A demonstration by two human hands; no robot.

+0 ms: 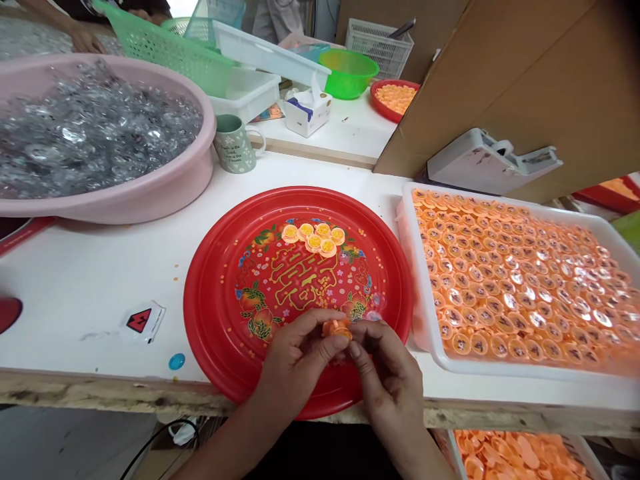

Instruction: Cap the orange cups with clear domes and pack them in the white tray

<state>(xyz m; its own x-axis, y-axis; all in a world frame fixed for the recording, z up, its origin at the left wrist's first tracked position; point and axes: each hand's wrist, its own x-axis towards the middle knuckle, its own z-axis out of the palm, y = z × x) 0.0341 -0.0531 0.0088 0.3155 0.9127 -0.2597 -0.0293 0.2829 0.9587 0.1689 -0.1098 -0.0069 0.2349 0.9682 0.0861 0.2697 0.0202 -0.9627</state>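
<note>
Both my hands meet over the near rim of a round red plate [215,293] printed with gold and fruit patterns. My left hand [295,363] and my right hand [387,377] pinch a small orange capsule [337,328] between their fingertips. Several finished yellow-orange capsules [314,239] lie in a cluster at the plate's far side. A white tray [425,333] packed with several orange capsules [520,273] stands just right of the plate.
A pink basin [150,193] full of clear plastic shells [85,133] sits at the left. A mug [234,143], tissue box [307,110], green bowl [347,72] and baskets stand behind. Cardboard [525,73] rises at the right. Another person's hand [85,37] shows at the top left.
</note>
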